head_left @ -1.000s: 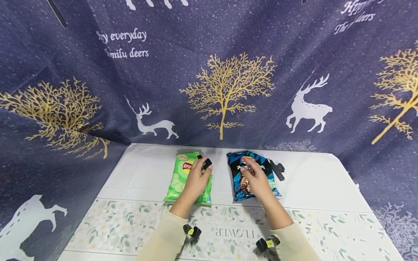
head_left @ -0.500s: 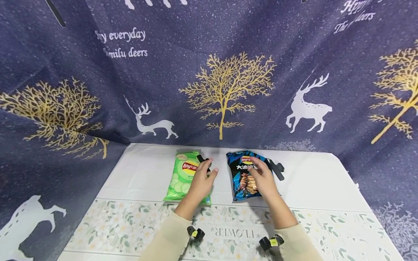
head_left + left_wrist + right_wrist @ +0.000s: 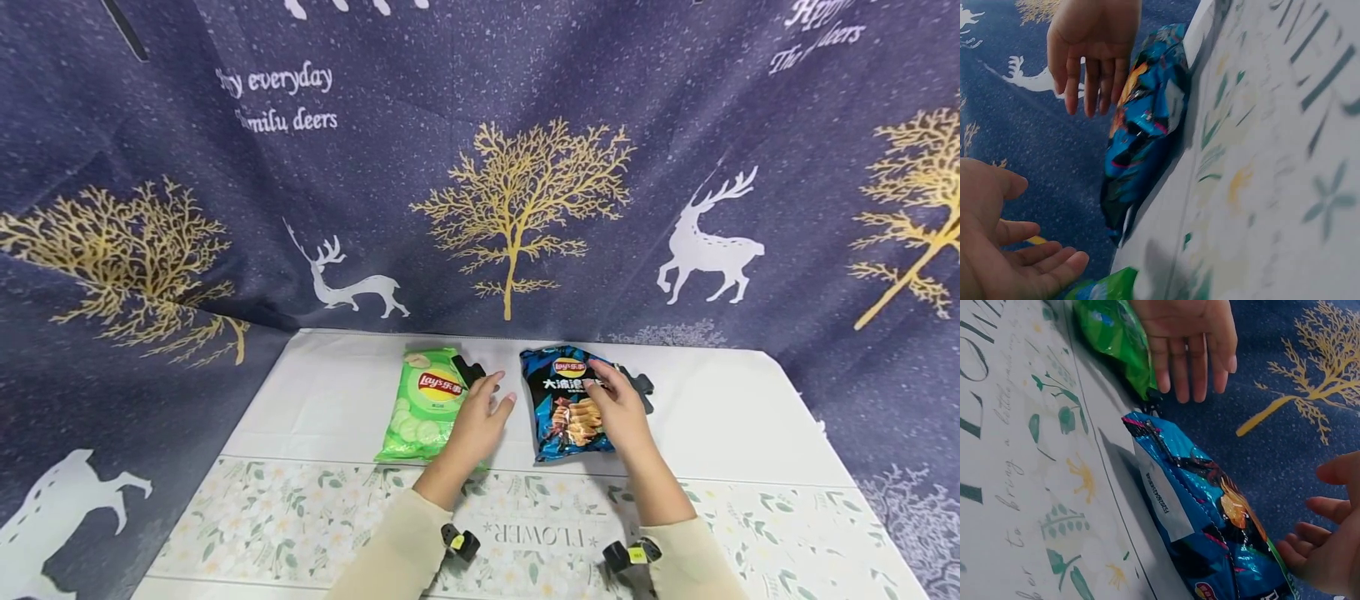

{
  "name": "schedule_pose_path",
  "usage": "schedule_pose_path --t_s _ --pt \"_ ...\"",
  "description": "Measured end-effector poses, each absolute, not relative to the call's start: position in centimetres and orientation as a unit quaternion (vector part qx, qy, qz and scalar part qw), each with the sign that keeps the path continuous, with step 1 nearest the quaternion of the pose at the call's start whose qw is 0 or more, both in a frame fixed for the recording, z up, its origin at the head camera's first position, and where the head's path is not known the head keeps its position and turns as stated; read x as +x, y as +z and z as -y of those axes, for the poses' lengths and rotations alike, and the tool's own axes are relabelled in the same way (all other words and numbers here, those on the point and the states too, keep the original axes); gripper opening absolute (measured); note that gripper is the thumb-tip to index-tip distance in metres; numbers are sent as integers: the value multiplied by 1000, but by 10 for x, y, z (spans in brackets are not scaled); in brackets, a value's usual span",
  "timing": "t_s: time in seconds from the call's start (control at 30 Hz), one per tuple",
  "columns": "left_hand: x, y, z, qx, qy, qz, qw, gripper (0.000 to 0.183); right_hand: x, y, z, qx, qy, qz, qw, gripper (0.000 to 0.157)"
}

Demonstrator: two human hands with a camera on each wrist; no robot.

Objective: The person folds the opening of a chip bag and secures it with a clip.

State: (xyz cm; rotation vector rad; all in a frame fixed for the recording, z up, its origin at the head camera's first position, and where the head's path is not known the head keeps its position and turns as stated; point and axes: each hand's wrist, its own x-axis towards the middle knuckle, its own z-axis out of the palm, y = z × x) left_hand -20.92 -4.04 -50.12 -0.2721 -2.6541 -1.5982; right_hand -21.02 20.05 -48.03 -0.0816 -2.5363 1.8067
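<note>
A green Lay's chip bag (image 3: pixel 420 400) lies on the left of the white table, with a black clip (image 3: pixel 467 370) at its upper right. To its right is a blue and black Lay's chip bag (image 3: pixel 558 417); another black clip (image 3: pixel 645 388) shows beyond its right edge. My left hand (image 3: pixel 480 425) hovers over the green bag's right edge, fingers extended and holding nothing. The right hand (image 3: pixel 628 421) overlaps the blue bag's right side in the head view, its fingers loosely spread. In the right wrist view the right fingers (image 3: pixel 1304 544) appear right beside the bag's edge.
The white table (image 3: pixel 322 400) carries a floral strip (image 3: pixel 300 517) with FLOWER lettering across its front. A dark blue cloth (image 3: pixel 375 167) with deer and gold trees hangs behind and at the sides. Small black cameras (image 3: pixel 461 542) sit on both wrists.
Both hands have drifted to the right, the left off the green bag's middle and its clip, the right across the blue bag. Both bags have stayed put, and more of their fronts now shows.
</note>
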Motion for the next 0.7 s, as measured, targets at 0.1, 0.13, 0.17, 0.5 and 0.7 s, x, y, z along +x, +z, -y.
schedule_pose_path --t_s 0.1,0.13,0.17,0.5,0.7 --pt "-207 -503 36 -90 -508 856 15 51 -211 -480 -203 -35 579 814 15 52" --pt "-207 -504 34 -94 -507 857 18 51 -210 -479 -204 -37 579 814 14 53" --pt "-206 -504 33 -97 -507 856 19 52 -210 -480 -205 -38 579 815 15 53" --pt "-203 -511 29 -99 -508 856 4 53 -212 -486 -207 -37 566 823 18 54" --pt "-201 -512 26 -107 -512 852 -13 53 -213 -488 -209 -45 557 829 19 53"
